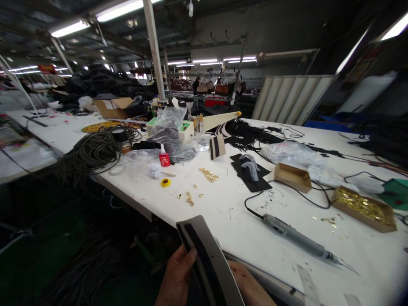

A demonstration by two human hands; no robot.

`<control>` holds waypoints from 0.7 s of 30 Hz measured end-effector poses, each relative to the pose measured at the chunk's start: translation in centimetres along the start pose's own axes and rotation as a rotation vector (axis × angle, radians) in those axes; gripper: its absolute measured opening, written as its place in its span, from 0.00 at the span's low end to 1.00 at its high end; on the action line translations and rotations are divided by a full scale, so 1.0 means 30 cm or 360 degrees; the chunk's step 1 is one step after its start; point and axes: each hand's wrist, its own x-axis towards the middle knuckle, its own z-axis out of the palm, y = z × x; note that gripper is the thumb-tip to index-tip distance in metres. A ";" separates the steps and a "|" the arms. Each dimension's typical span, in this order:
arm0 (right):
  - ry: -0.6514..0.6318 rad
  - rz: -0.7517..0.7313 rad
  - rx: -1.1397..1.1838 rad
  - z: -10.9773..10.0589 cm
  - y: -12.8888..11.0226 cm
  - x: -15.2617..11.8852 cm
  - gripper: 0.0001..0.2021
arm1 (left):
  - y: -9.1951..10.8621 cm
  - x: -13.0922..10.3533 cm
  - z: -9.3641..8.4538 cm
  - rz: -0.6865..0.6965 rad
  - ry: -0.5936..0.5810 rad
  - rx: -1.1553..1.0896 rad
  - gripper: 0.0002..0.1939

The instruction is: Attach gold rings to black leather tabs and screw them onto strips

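At the table's front edge I hold a stiff, flat grey panel with black stripes (207, 250), tilted up in front of me. My left hand (177, 272) grips its left edge, thumb on the striped face and fingers curled behind. On the other side, my right hand (247, 287) reaches behind the panel; its fingers are hidden there. Just beyond the panel lie a few small gold metal fittings (189, 199), with a larger cluster of gold fittings (209, 175) farther back. A grey pen-shaped electric screwdriver (296, 236) with a cord rests to the right.
A red bottle (164, 157) and yellow tape roll (165, 182) stand left of centre. Behind are a beige striped piece (217, 147) and black pieces (250, 172). Cardboard trays (292, 177) are at right, one holding gold parts (363, 206). Dark cords (92, 153) hang over the left edge.
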 end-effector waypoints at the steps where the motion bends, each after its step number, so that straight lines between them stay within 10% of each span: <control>1: -0.0050 0.0078 0.0046 0.000 -0.014 0.009 0.16 | 0.005 -0.003 -0.029 0.0040 0.0120 0.0061 0.28; 4: 0.0032 0.0156 -0.0011 0.007 -0.058 0.047 0.13 | 0.018 -0.007 -0.097 0.0229 0.0489 0.0223 0.33; 8: 0.0222 -0.0040 -0.0594 0.063 -0.071 0.080 0.06 | 0.033 -0.017 -0.139 0.0228 0.0513 -0.0123 0.38; 13: -0.0231 -0.0132 -0.0998 0.060 -0.110 0.108 0.09 | 0.068 0.001 -0.165 0.0020 0.0686 0.0017 0.35; 21: 0.0551 -0.0575 -0.1550 -0.181 -0.198 0.613 0.14 | 0.097 0.014 -0.139 -0.0065 0.0620 0.0105 0.32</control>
